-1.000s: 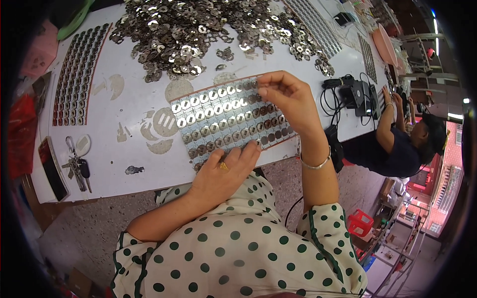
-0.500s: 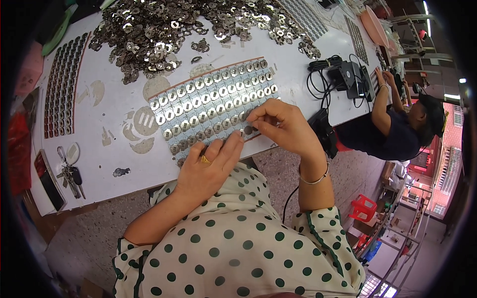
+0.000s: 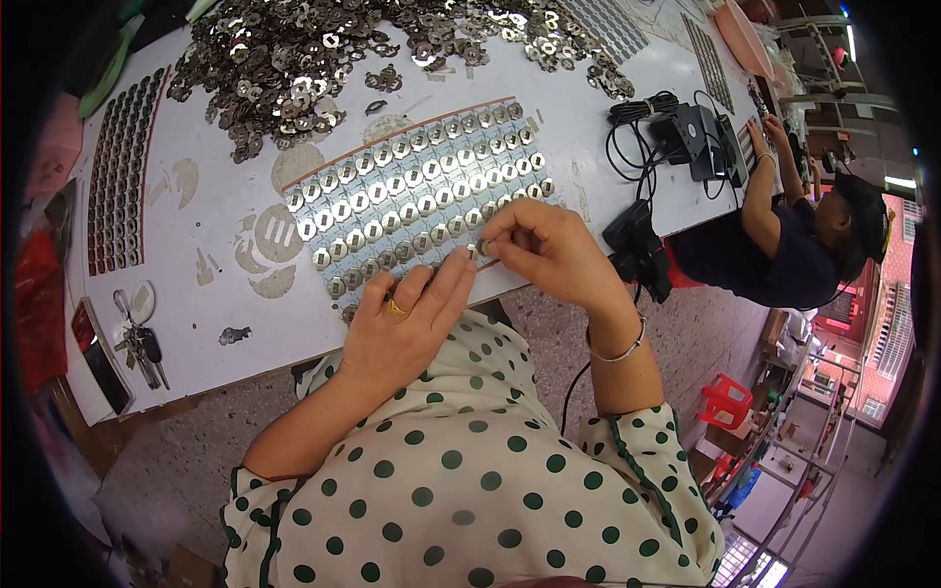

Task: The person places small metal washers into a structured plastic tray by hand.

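A light-blue panel (image 3: pixel 400 191) lies before me, covered in rows of small round metal pieces, each with a square mark at its centre. My left hand (image 3: pixel 400 318), with a yellow ring, rests along its near edge, fingers stretched forward onto the pieces and apart. Thumb and forefinger of my right hand (image 3: pixel 544 250) pinch at a small metal disc (image 3: pixel 481 248) close to the panel's near right edge, beside my left fingertips. The fingers partly hide the disc, so I cannot tell whether it still touches the panel.
Loose metal pieces (image 3: pixel 284 73) are heaped at the back. A similar filled panel (image 3: pixel 125 171) lies left, above keys (image 3: pixel 139 343) and a phone (image 3: pixel 100 358). Black adapters with cables (image 3: pixel 686 142) stand right, near a co-worker (image 3: pixel 784 235) at the table's far right.
My right fingertips have shifted slightly left and up, and the disc between them shows more. My left hand stays nearly in place. The view has moved a little.
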A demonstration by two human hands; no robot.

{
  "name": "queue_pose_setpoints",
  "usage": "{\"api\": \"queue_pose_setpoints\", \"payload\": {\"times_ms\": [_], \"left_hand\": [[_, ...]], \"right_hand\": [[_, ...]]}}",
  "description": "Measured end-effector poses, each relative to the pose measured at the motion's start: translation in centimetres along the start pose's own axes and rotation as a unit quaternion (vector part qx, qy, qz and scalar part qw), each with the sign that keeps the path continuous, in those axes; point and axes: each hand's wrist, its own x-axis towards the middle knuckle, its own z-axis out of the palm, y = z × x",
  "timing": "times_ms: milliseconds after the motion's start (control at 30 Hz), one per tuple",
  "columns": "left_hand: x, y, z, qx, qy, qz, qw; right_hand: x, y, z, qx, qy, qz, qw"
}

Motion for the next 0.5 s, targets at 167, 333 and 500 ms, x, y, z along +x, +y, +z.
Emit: {"api": "queue_pose_setpoints", "payload": {"times_ms": [167, 333, 500], "left_hand": [[-0.1, 0.1, -0.1, -0.003, -0.008, -0.005, 1.0], [-0.1, 0.3, -0.1, 0.001, -0.016, -0.002, 1.0], [-0.1, 0.1, -0.2, 0.039, -0.002, 0.021, 0.999]], "right_hand": [[-0.2, -0.2, 0.5, -0.007, 0.014, -0.015, 1.0], [-1.0, 0.4, 1.3, -0.042, 0.078, -0.03, 0.996], [-1.4, -0.2, 1.5, -0.063, 0.077, -0.048, 0.994]]}}
